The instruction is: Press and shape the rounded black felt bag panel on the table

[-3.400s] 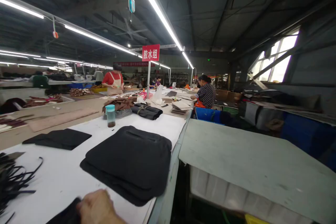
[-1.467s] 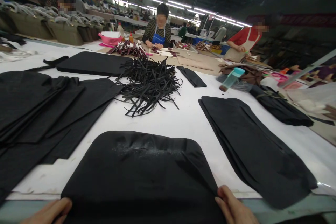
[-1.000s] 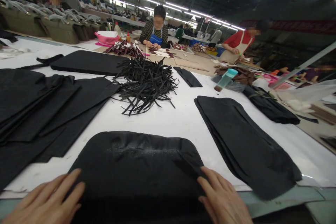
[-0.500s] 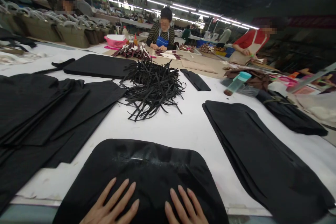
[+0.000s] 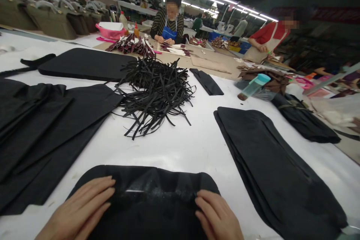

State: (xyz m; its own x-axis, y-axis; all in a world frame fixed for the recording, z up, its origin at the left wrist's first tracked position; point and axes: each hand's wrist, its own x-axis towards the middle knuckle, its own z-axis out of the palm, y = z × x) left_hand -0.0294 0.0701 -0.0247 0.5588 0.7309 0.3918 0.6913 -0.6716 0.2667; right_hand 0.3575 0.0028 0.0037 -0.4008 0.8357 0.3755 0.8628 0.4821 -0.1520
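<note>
A black sheet-like panel with rounded corners lies in front of me on the white tabletop, a shiny patch near its far edge. On its left side rests my left hand, fingers stretched out and lying flat near the edge. My right hand lies over the panel's right side, its fingers extended with the tips on the surface. Neither hand visibly grips anything. The thumbs and the panel's near edge are out of sight. Beyond the panel sits a heap of thin black strips.
Black fabric pieces spread at left; a stack of long black panels lies at right. Farther off are a thick black slab, a teal-lidded bottle and a pink basin. Two co-workers work across the table.
Both hands have moved outward, from the panel's middle to its left and right sides. The fingers, spread before, now lie closer together. The view has shifted slightly.
</note>
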